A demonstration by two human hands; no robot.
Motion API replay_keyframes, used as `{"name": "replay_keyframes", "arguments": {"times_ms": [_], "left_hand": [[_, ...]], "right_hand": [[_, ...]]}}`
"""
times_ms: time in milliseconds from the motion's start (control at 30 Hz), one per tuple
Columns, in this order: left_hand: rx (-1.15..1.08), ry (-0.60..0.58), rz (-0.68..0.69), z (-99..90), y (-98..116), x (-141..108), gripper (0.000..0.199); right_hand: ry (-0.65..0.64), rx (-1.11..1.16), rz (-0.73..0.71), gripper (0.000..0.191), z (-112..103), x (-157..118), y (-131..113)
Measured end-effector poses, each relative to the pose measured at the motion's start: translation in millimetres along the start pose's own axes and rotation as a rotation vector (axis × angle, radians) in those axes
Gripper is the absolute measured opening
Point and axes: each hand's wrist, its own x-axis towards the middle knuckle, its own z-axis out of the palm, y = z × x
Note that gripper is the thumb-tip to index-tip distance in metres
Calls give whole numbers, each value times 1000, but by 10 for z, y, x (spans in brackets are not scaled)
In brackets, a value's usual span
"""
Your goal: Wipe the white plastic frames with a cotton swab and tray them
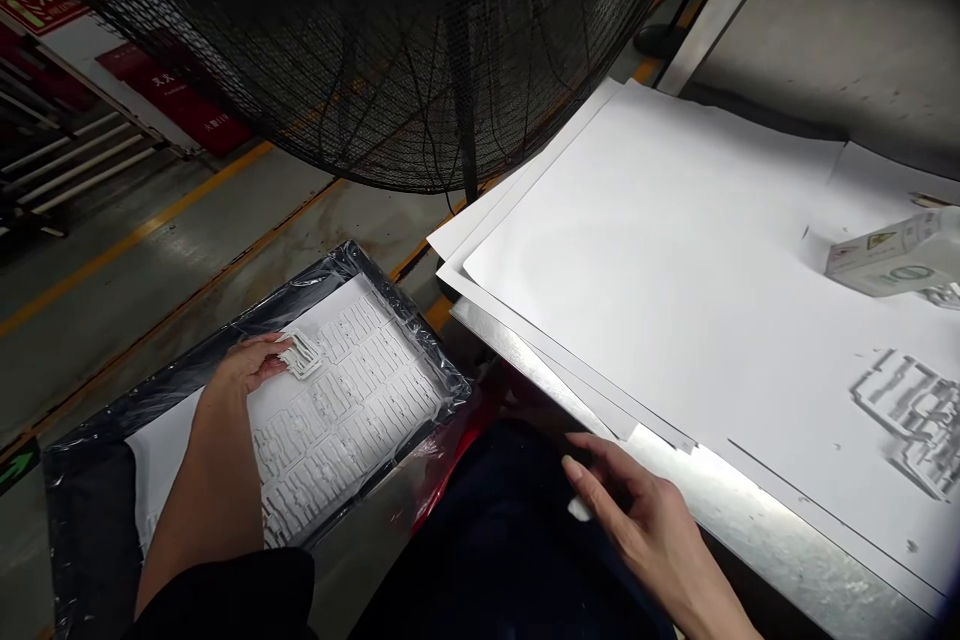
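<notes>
My left hand (255, 363) pinches a small pale slotted part (301, 355) over the upper left of a paper-lined tray. Rows of similar pale parts (352, 400) lie on the white paper in that tray (90, 510), whose rim is wrapped in black plastic. My right hand (626, 500) hangs beside the table's front edge, above my lap, its fingers apart. A small whitish thing (580, 509) shows at its thumb side; whether the hand holds it is unclear.
White sheets (645, 250) cover the metal table (750, 510). At its right lie more slotted parts (911, 400) near a white box (889, 255) with printed labels. A large black mesh fan (375, 50) stands behind. Red signs (176, 90) and a rack (82, 160) are at the far left.
</notes>
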Motion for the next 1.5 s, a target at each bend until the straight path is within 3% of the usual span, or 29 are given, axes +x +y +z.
{"name": "replay_keyframes", "arguments": {"times_ms": [167, 333, 533, 800, 1000, 1267, 1400, 1500], "left_hand": [[66, 104, 17, 126, -17, -74, 31], [39, 99, 3, 157, 26, -170, 33], [12, 95, -56, 69, 33, -201, 33], [-5, -18, -122, -5, -27, -269, 34], [9, -17, -100, 33, -6, -244, 34], [126, 6, -39, -287, -40, -221, 33], [229, 4, 14, -249, -112, -181, 33], [324, 78, 19, -231, -154, -234, 34]], "right_hand": [[28, -1, 0, 48, 23, -4, -14], [28, 21, 7, 49, 30, -2, -2], [32, 21, 1, 48, 23, -2, 16], [-33, 2, 9, 48, 19, 2, 30], [-82, -14, 20, 49, -19, 12, 25], [-145, -16, 48, 49, -39, 20, 9], [-130, -21, 31, 47, -17, 19, 65], [-112, -16, 18, 46, -11, 42, 89]]}}
